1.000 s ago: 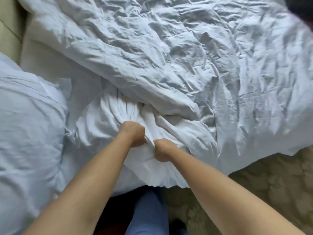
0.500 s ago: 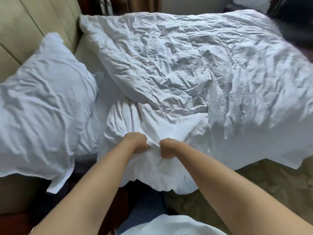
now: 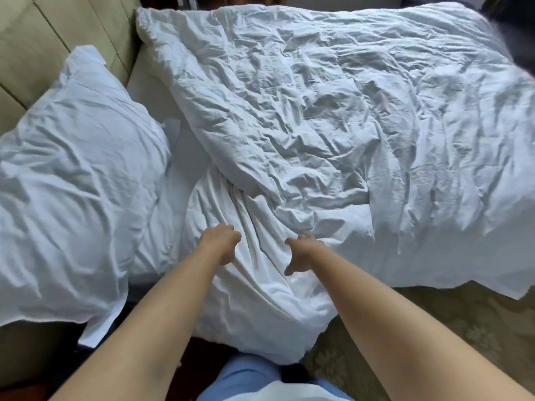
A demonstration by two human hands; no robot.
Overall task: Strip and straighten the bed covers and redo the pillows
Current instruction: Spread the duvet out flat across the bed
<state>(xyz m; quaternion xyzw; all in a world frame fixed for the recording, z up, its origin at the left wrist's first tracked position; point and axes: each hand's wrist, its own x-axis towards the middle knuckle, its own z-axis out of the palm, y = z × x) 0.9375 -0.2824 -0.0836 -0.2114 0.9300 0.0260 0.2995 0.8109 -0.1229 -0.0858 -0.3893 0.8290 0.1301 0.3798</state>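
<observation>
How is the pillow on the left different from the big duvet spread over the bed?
The pillow is a plump, compact cushion lying by the headboard; the duvet is a far larger cover spread across most of the bed. The pillow shows long soft folds; the duvet is finely crumpled all over. The pillow lies apart from both hands; the duvet's near edge overlaps the bunched white cloth under the hands. Both are white.

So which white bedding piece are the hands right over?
The bunched sheet at the bed's near edge, under both hands, between the pillow and the crumpled duvet.
</observation>
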